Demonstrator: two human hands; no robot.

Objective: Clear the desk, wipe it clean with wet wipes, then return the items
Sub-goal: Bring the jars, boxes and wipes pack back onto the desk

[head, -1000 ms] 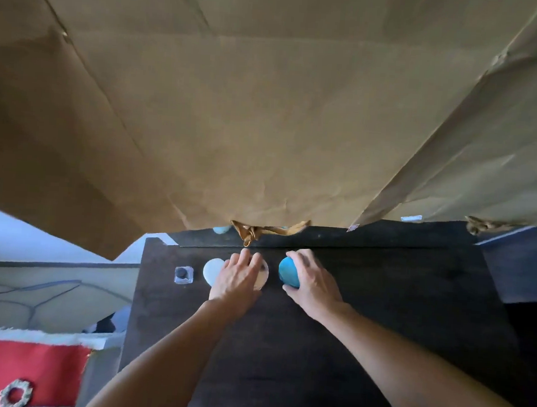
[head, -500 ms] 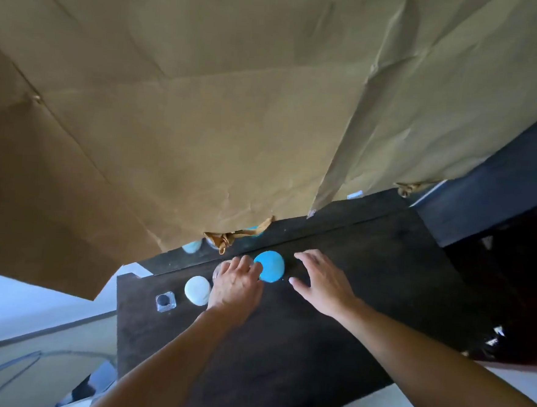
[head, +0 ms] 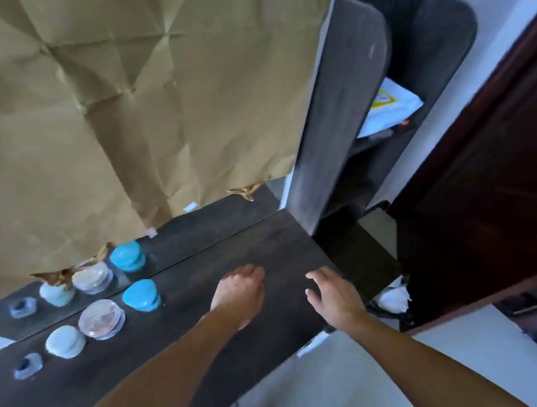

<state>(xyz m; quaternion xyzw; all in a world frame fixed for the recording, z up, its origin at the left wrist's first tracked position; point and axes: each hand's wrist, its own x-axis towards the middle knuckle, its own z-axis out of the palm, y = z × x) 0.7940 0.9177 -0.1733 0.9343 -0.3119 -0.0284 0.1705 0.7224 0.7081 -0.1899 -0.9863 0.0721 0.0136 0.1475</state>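
On the dark wooden desk (head: 267,251) a row of small items lines the back edge: a blue compact (head: 141,294), a clear round case (head: 102,318), a pale round compact (head: 65,341) and a small clear jar (head: 28,366). Their reflections show in a mirror strip behind them. My left hand (head: 242,292) hovers over the desk to the right of the blue compact, fingers curled loosely, holding nothing. My right hand (head: 334,295) is further right near the desk's end, fingers spread and empty. A white wipes pack (head: 391,110) lies on a shelf at the upper right.
Crumpled brown paper (head: 125,98) covers the mirror behind the desk. A tall grey shelf unit (head: 340,113) stands at the desk's right end. A dark wooden door (head: 491,174) is at the far right, with white crumpled material (head: 394,298) on the floor below.
The view has swung right. Both hands have left the compacts and moved rightward along the desk; the blue compact and the clear case now lie uncovered in the row.
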